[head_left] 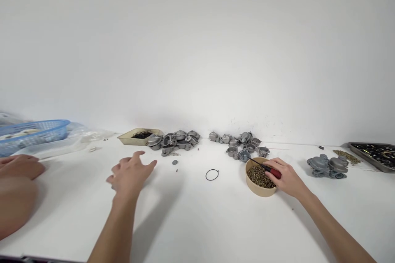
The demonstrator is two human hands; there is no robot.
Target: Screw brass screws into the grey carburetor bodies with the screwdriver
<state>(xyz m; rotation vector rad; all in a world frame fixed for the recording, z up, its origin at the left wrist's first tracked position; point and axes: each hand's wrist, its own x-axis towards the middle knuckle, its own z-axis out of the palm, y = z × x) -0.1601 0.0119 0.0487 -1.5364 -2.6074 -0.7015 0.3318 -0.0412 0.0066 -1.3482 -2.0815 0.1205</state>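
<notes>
My right hand (285,176) is closed round the red handle of a screwdriver (273,171), above a round tan bowl (261,191) of small brass screws. The dark shaft points left, over the bowl, towards the grey metal bowl-shaped parts (245,155). My left hand (131,172) is raised over the white table with its fingers spread, and a greyish patch shows at its left edge, too little to name. Between my hands a black rubber ring (212,175) lies flat. A small grey disc (175,162) is right of my left hand.
Grey metal castings (168,140) are heaped beside a cream tray (131,136) of black rings. Two joined castings (327,166) stand right, near a dark tray (375,165) and loose brass pieces (347,156). A blue basket (46,131) and another person's arms (18,193) are left.
</notes>
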